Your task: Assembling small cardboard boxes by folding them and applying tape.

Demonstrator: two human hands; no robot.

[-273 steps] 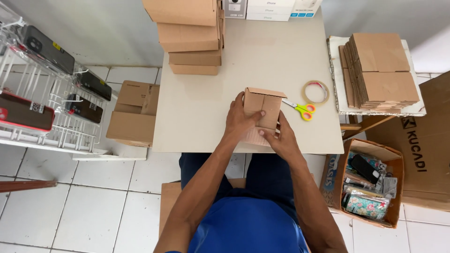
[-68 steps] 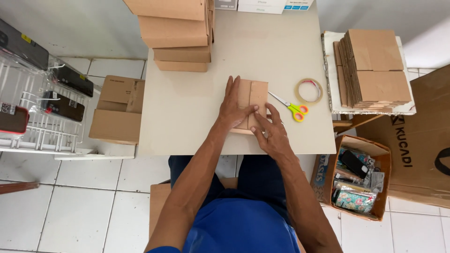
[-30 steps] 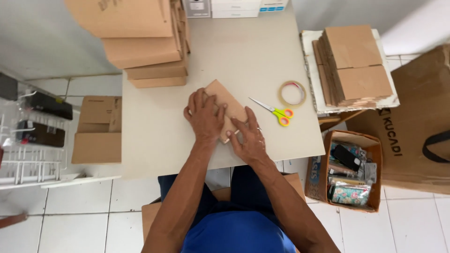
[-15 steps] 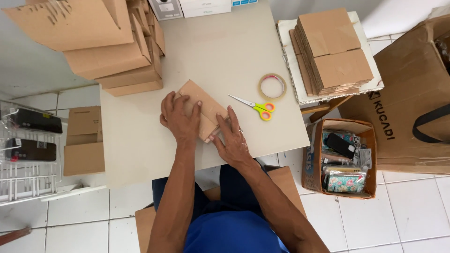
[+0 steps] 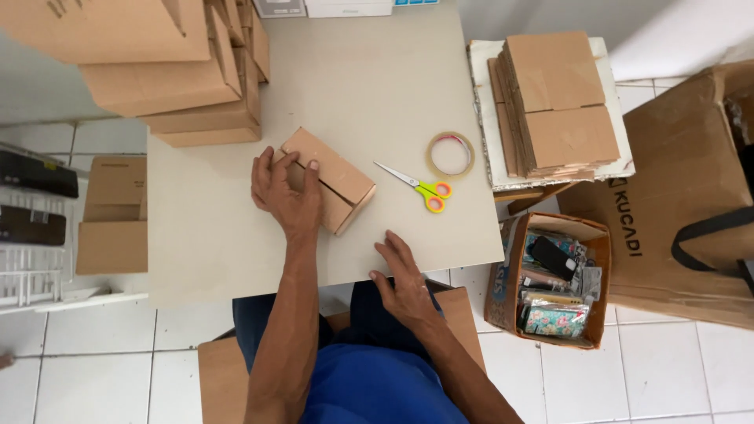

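A small closed cardboard box (image 5: 339, 182) lies on the pale table (image 5: 377, 94), turned at an angle. My left hand (image 5: 284, 191) rests flat on its left part, fingers spread over the top flaps. My right hand (image 5: 407, 276) lies open at the table's near edge, apart from the box and holding nothing. Yellow-handled scissors (image 5: 416, 187) and a roll of clear tape (image 5: 450, 155) lie just right of the box.
Stacked cardboard boxes (image 5: 169, 71) fill the table's far left. A pile of flat cartons (image 5: 554, 102) sits on a white stand to the right. On the floor stand an open carton of small items (image 5: 554, 279), a large brown bag (image 5: 683, 196) and a wire rack (image 5: 35, 228).
My right hand has come off the box and drawn back to the table's near edge. My left hand stays pressed on the box. The view has swung leftward.
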